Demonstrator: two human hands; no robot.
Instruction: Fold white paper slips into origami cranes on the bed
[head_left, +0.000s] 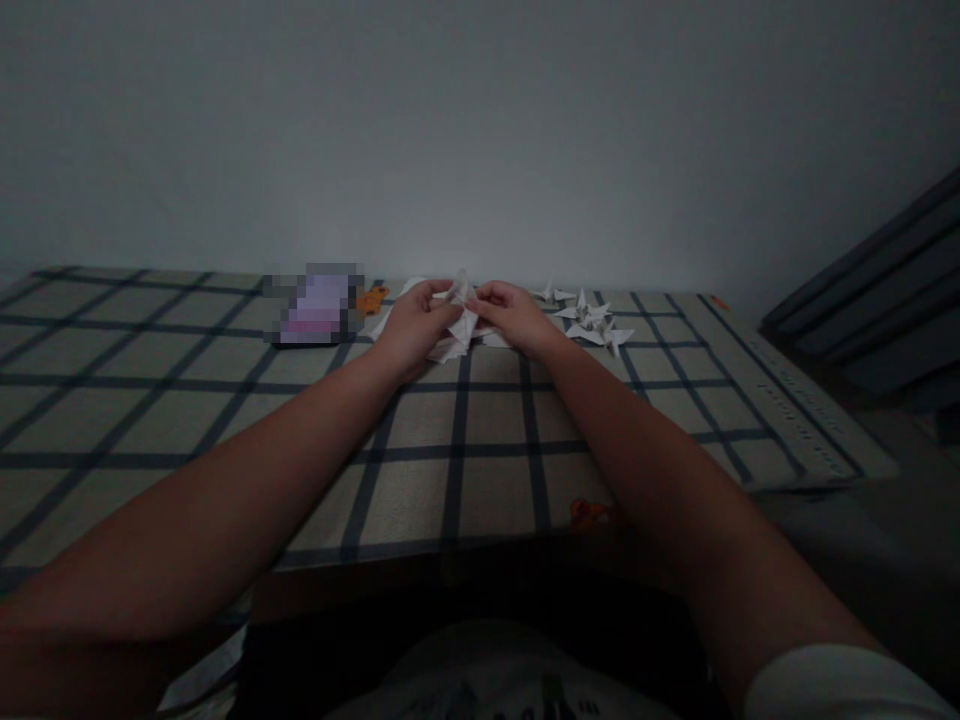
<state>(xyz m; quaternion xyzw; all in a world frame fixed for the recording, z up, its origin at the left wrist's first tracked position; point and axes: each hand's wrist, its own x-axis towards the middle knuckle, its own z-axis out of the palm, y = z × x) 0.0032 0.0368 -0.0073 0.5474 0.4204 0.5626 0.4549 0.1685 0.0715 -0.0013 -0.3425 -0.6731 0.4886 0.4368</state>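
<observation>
From the left edge of the frame, a checked tablecloth (187, 420), pale with dark crossing stripes, spreads toward the right, and a bare left forearm (247, 490) climbs across it from the lower left corner. Left of the centre lies a dark-edged device (319, 308) with a lilac and pink face (it is broken into coarse blocks, so its details cannot be told). Just to its right an orange patch (372, 300) shows on the cloth. Near the middle of the frame the left hand (416, 325) has its thumb and fingers pinched on a folded white paper (463, 320), which stands up between the two hands; more white paper (381, 325) shows beside and beneath them, though how many pieces I cannot tell. The right hand (514, 315) meets it from the other side, thumb and fingertips pinching the same folded piece. Just right of that hand, a small cluster of pointed folded-paper figures (600, 330) rests on the cloth, some touching or overlapping. Below them, at the cloth's near edge, sits an orange shape (589, 512), partly hidden by the right forearm (652, 450). Toward the right edge, grey pleated fabric (885, 310) hangs beyond the table's end
</observation>
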